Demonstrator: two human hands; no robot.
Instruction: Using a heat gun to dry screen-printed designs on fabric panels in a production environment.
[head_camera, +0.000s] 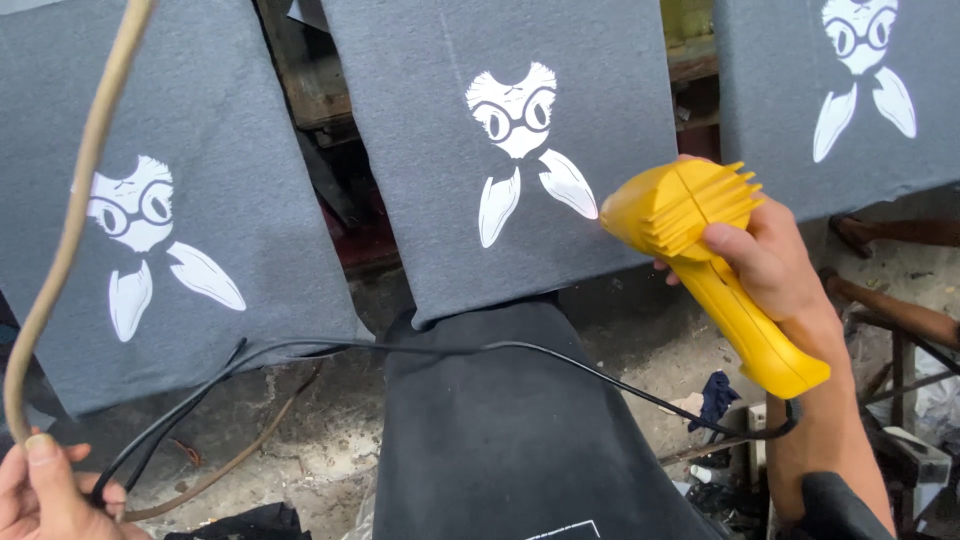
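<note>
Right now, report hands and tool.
Right hand grips yellow heat gun, nozzle at middle grey panel. Left hand holds black cord and tan rope.

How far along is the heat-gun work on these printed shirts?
Done: all three grey shirts carry white prints. In hand: right hand aims the yellow heat gun at the middle print; left hand holds its black cord. Left: can't tell which prints are dry.

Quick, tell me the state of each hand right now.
Left hand: closed on a tan rope and black cable.
Right hand: closed on a yellow heat gun.
</note>
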